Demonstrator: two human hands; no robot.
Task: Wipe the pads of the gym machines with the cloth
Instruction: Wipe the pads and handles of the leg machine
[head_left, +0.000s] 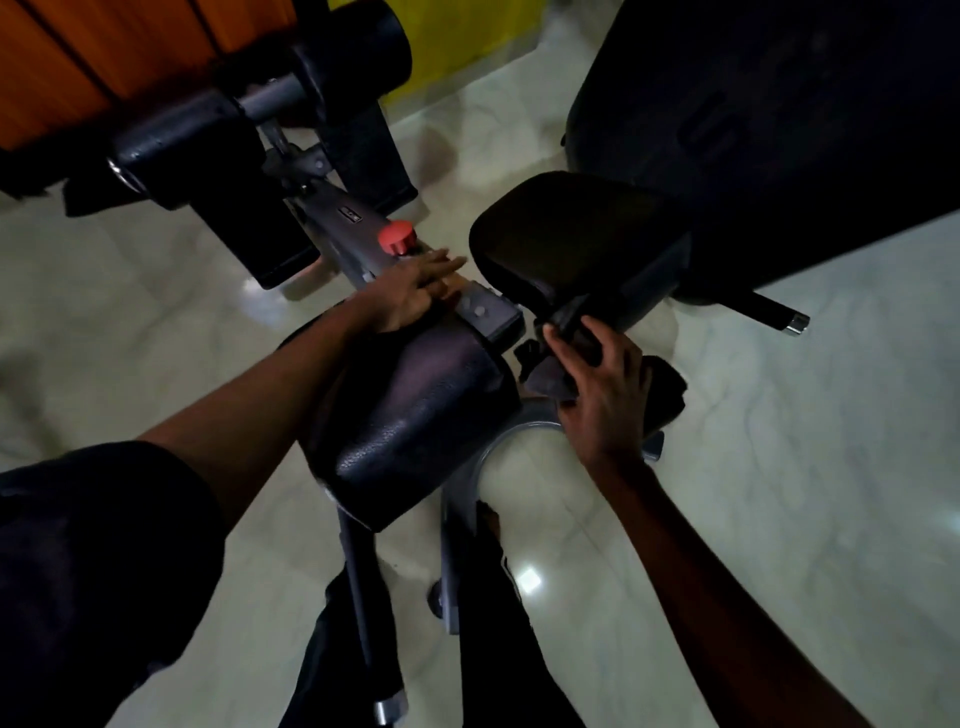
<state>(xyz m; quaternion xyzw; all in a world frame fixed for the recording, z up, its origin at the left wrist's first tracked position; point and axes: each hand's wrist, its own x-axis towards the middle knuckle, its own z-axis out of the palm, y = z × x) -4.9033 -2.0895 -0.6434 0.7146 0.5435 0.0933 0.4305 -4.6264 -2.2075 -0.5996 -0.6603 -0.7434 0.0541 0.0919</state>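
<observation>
A: The near pad (421, 415) looks like black faux leather, with a pebbled grain and a dull sheen.
B: And the far pad (566, 234)?
A: Same dark covering, but smoother, with a soft shine along its edge.
B: The cloth (670, 389)?
A: Dark, soft fabric, matt and creased.
B: The frame (337, 208) is smooth grey painted metal. The knob (396, 236) on it looks like matt red plastic.
A: The end cap (796, 323) is bright chrome. The floor (805, 441) is pale veined tile, polished glossy, showing reflections. The wall panels (57, 67) look like orange wood with a satin finish.
</observation>
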